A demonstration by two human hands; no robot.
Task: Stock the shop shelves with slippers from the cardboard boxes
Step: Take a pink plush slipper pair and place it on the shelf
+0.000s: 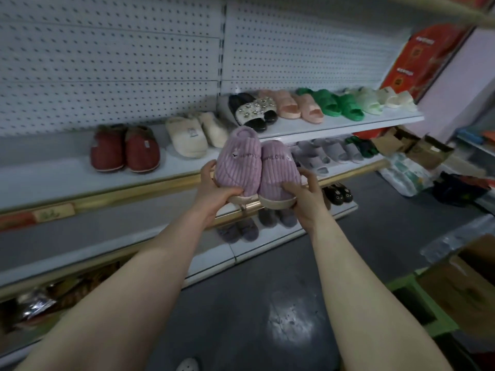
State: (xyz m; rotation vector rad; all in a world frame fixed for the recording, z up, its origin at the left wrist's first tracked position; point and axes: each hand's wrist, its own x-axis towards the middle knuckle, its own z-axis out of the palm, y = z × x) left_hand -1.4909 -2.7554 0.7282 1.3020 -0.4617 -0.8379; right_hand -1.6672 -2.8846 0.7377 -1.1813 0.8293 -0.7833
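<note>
I hold a pair of purple ribbed slippers [253,167] side by side, toes towards me, in front of the white shelf [53,178]. My left hand [217,187] grips the left slipper's sole and side. My right hand [304,194] grips the right slipper at its toe and outer side. The pair hovers just before the shelf's front edge, to the right of a cream fluffy pair [192,135] and a dark red pair [124,151] standing on the shelf.
A higher shelf [348,123] to the right carries black-and-white, pink, green and pale slippers. Lower shelves hold grey slides [329,153] and grey fluffy slippers [238,231]. Cardboard boxes [466,285] stand at the right on a green stool. Bags and boxes lie on the floor at the far right.
</note>
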